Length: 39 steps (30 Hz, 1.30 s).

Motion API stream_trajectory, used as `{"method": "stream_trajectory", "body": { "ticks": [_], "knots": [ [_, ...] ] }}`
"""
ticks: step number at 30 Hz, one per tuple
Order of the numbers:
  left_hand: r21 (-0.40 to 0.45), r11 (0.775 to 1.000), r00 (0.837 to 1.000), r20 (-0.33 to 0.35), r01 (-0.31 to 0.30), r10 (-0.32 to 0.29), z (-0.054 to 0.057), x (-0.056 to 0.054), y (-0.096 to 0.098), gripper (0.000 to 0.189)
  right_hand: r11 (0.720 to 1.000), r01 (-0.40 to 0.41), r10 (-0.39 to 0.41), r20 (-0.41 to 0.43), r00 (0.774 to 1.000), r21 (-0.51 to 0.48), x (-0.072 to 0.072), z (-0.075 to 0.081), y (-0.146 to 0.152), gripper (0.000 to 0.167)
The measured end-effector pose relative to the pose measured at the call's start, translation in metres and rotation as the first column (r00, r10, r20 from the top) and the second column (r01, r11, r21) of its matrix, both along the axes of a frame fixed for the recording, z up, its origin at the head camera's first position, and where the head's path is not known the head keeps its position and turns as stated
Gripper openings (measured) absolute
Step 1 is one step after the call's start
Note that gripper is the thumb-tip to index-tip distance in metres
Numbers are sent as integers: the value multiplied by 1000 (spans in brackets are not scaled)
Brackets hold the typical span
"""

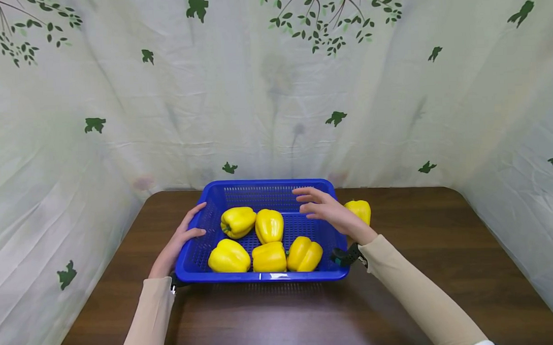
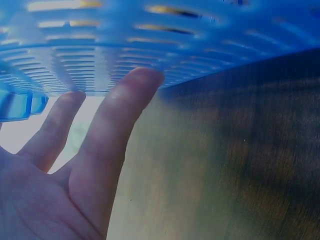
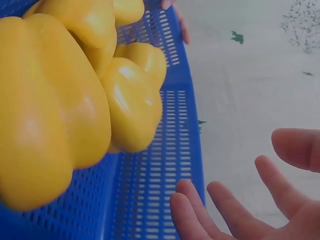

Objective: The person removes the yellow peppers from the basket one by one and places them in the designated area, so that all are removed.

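A blue plastic basket [image 1: 262, 277] with slotted sides stands on the table, with several yellow bell peppers [image 1: 269, 226] inside. My left hand [image 1: 183, 239] rests at its left side, thumb and a finger lying across the rim. In the left wrist view, straight fingers [image 2: 120, 115] reach to the slotted outer wall. Over the basket's right part hovers my right hand [image 1: 328, 209], fingers spread and holding nothing. Its empty palm side shows in the right wrist view beside the basket wall. Another yellow bell pepper [image 1: 359, 210] sits outside the basket, partly hidden behind the right hand.
The brown wooden table [image 1: 444, 248] extends to both sides and in front of the basket. A pale curtain [image 1: 255, 92] with leaf prints hangs behind the table and along both sides. A dark wrist strap [image 1: 350, 254] overlaps the basket's right rim.
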<state>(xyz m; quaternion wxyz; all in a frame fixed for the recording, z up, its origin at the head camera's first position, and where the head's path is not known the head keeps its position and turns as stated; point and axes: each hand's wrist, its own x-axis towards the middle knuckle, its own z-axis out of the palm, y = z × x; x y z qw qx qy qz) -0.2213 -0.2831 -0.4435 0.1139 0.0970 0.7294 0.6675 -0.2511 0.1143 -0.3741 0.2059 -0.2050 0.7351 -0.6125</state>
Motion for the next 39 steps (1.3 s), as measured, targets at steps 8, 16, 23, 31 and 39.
{"method": "stream_trajectory", "body": {
  "ticks": [8,16,23,31,39],
  "knots": [
    [4,1000,1000,-3,3,-3,0,-1,0,67,999,3,-5,40,999,53,-7,-9,-18,51],
    [9,1000,1000,-12,3,-3,0,-1,-1,66,995,-3,-6,90,996,101,-14,-18,-28,49],
    [27,1000,999,-39,6,-5,-1,-4,2,65,994,-22,7,130,991,107,-16,-21,-35,50],
    [33,999,999,-47,9,-8,-2,-6,0,66,988,-38,17,140,990,149,-19,-21,-43,52],
    [26,1000,999,-33,8,-7,0,-3,1,66,973,-45,16,129,991,226,-21,-21,-52,51]
  ]
}}
